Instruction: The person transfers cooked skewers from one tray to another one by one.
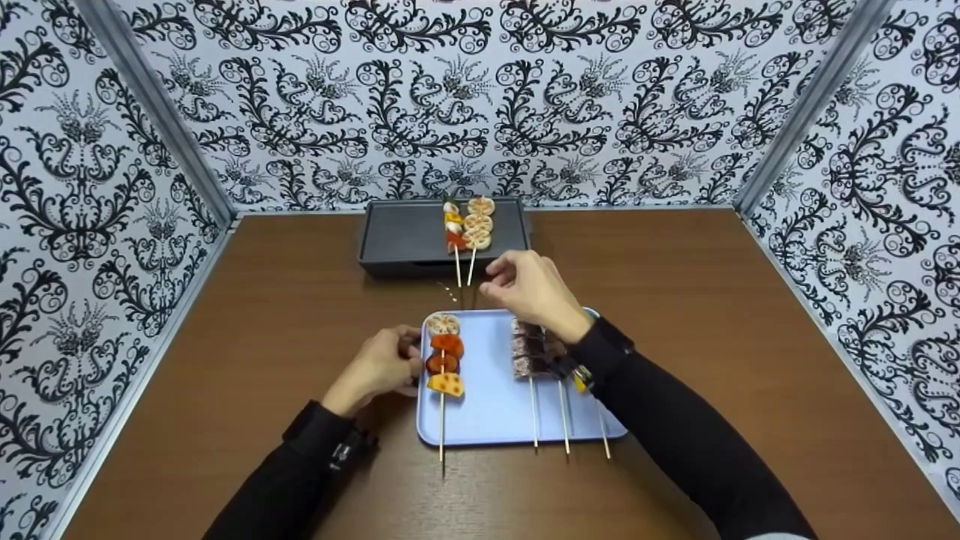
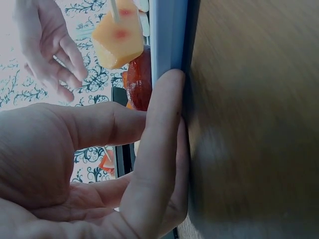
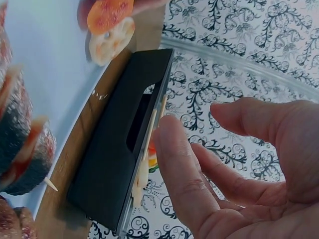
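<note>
At the left edge of a light blue tray [image 1: 487,420], my left hand [image 1: 379,364] grips the rim; the left wrist view shows its fingers along the outer side and the thumb near the top. Just inside that edge lies a skewer of lotus root, orange, dark red and yellow pieces [image 1: 446,365]. My right hand [image 1: 536,289] is raised over the far side of the tray, holding nothing, its thumb [image 3: 249,119] apart from the index finger [image 3: 177,164]. Beneath it, dark speckled skewers [image 1: 526,356] lie on the tray's right part, partly hidden by the wrist.
A dark grey griddle [image 1: 405,232] stands behind the tray against the patterned wall [image 1: 465,90]. On its right half rest a lotus root skewer [image 1: 478,225] and a mixed skewer [image 1: 453,225], sticks jutting over the front edge. Brown tabletop [image 1: 285,300] surrounds everything.
</note>
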Available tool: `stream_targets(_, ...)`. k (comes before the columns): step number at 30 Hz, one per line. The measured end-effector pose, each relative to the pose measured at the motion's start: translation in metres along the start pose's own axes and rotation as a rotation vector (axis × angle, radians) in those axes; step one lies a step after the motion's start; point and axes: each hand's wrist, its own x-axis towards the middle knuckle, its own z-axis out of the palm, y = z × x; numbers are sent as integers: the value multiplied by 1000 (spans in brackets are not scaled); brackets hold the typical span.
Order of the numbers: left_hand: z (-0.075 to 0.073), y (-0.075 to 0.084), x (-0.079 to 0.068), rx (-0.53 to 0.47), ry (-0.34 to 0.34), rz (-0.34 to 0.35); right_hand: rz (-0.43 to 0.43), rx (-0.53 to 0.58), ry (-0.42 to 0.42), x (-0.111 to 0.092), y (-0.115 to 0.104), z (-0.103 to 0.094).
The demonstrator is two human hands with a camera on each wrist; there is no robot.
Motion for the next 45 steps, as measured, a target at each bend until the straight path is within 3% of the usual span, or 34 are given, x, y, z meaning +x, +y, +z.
stream_targets(10,2,4,-1,-10,1,-7,24,-34,22,34,-4,7)
stream_targets(22,5,2,1,2,-8,-12,60,-95,45,57,-2,22)
stream_targets(33,3,0,2,15,-11,37,62,-128,56,68,-6,38)
stream_targets(45,-1,-1,0,6,4,20,57,-172,36,72,-16,47)
